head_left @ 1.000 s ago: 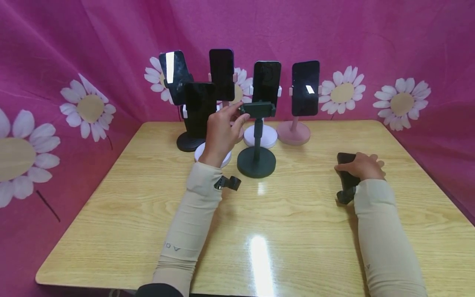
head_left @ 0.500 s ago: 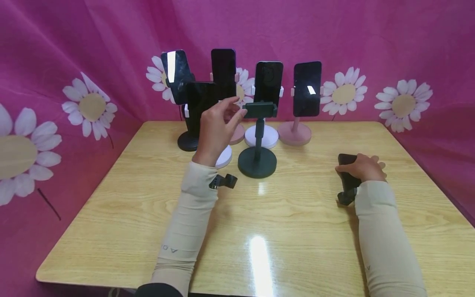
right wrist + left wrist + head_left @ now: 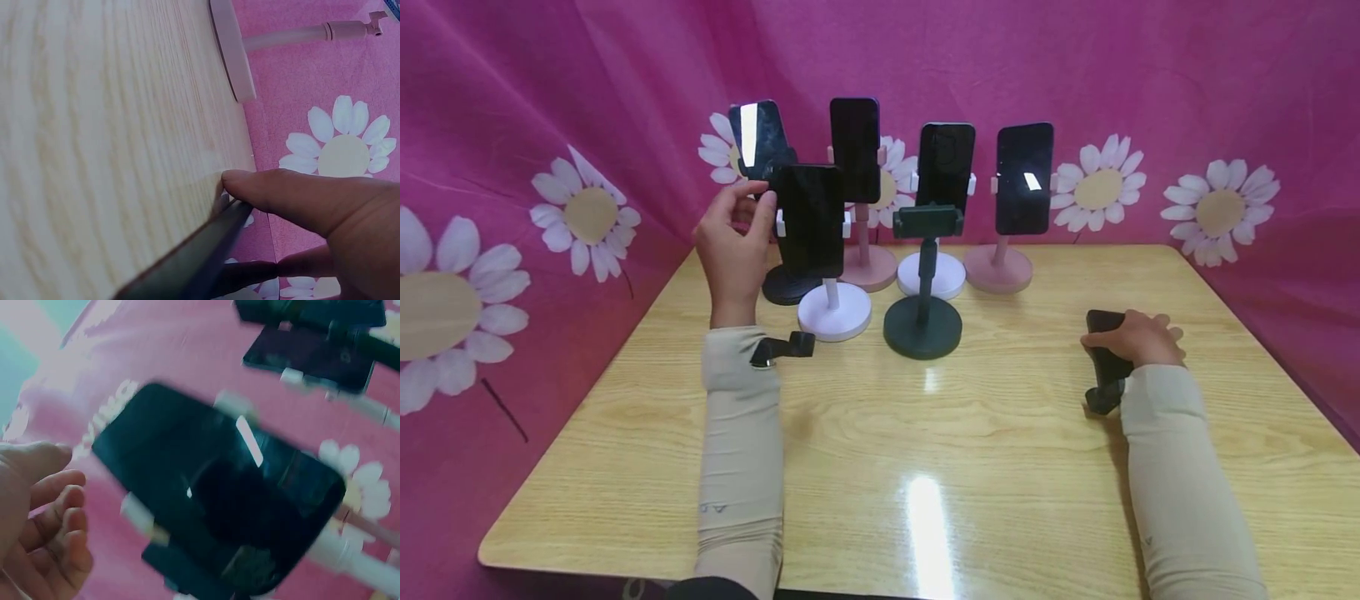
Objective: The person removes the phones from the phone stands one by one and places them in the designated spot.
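My left hand (image 3: 733, 242) is raised at the left side of a black phone (image 3: 810, 221) held upright in a white phone stand (image 3: 835, 312). In the left wrist view, a gap shows between my loosely bent fingers (image 3: 75, 519) and that phone; they hold nothing. At the right of the table, my right hand (image 3: 1138, 337) grips another black phone (image 3: 1103, 354), thumb on one edge and fingers across the other. The right wrist view shows this phone edge-on under the thumb (image 3: 275, 190). A dark green phone stand (image 3: 922, 327) with a bare clamp (image 3: 928, 222) stands mid-table.
Behind are several stands bearing phones: a black stand (image 3: 786, 286), two pink ones (image 3: 868, 268) with the second (image 3: 998, 271) at right, and a white one (image 3: 931, 275). A pink flowered curtain (image 3: 1097, 75) hangs behind the wooden table (image 3: 1000, 467).
My left hand has left the green stand's clamp and moved left, past the front phone to its left side. The right hand keeps its hold on the phone in the same spot.
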Demonstrator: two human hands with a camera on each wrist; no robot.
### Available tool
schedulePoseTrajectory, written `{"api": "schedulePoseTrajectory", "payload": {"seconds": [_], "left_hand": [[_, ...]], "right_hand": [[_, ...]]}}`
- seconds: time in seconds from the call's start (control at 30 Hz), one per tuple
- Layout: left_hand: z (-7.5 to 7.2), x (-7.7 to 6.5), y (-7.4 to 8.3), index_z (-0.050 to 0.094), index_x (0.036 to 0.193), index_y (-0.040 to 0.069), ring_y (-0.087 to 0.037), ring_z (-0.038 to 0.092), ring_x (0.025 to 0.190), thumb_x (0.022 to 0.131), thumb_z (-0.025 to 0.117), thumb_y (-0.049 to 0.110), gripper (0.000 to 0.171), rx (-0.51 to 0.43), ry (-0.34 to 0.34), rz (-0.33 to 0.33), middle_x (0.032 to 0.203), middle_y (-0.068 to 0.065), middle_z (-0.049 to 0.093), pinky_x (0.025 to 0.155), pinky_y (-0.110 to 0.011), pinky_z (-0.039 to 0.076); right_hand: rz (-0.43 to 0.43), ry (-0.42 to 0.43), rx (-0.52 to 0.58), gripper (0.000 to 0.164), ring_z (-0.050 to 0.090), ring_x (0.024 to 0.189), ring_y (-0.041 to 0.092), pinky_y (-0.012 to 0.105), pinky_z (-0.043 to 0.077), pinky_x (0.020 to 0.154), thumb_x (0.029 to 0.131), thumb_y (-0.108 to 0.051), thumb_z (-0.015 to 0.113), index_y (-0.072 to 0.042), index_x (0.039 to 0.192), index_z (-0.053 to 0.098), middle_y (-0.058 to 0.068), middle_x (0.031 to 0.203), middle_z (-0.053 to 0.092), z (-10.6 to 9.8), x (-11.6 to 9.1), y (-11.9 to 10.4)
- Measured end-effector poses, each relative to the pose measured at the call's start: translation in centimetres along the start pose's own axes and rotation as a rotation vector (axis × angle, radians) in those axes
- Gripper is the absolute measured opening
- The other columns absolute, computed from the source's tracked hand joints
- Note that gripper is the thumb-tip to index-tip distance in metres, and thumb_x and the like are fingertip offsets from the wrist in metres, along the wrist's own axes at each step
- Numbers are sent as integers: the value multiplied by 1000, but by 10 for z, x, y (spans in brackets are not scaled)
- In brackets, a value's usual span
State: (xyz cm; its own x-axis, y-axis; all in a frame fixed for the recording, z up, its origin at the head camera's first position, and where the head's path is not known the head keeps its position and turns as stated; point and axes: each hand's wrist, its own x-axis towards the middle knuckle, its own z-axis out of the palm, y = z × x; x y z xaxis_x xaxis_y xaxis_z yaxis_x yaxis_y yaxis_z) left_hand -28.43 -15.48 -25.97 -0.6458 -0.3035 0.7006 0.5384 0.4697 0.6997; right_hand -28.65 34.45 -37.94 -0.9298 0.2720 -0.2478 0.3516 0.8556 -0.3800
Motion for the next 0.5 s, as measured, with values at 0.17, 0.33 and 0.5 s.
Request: {"api": "schedulePoseTrajectory", "payload": {"seconds": [0.17,0.33,0.5], "left_hand": [[-13,2,-16,63,124,13,-15,59,104,89,68,38,44,18,-111,-104,114,-6,65,92,-27,49],[-15,2,-18,59,130,16,-16,58,114,89,68,38,48,8,-234,-173,126,-5,62,96,-30,48],[-15,2,-17,56,135,19,-17,55,121,89,68,37,50,16,-310,-212,132,-3,59,99,-31,46]], "right_hand": [[0,-10,3,88,23,105,56,65,34,78,83,-52,65,11,133,31,40,111,25,-2,-1,-1],[-22,0,35,105,21,110,58,73,26,86,82,-59,63,7,147,14,46,124,20,-10,-8,-9],[-111,83,77,110,19,118,59,76,27,92,82,-64,61,2,151,8,45,137,15,-30,-24,-32]]}}
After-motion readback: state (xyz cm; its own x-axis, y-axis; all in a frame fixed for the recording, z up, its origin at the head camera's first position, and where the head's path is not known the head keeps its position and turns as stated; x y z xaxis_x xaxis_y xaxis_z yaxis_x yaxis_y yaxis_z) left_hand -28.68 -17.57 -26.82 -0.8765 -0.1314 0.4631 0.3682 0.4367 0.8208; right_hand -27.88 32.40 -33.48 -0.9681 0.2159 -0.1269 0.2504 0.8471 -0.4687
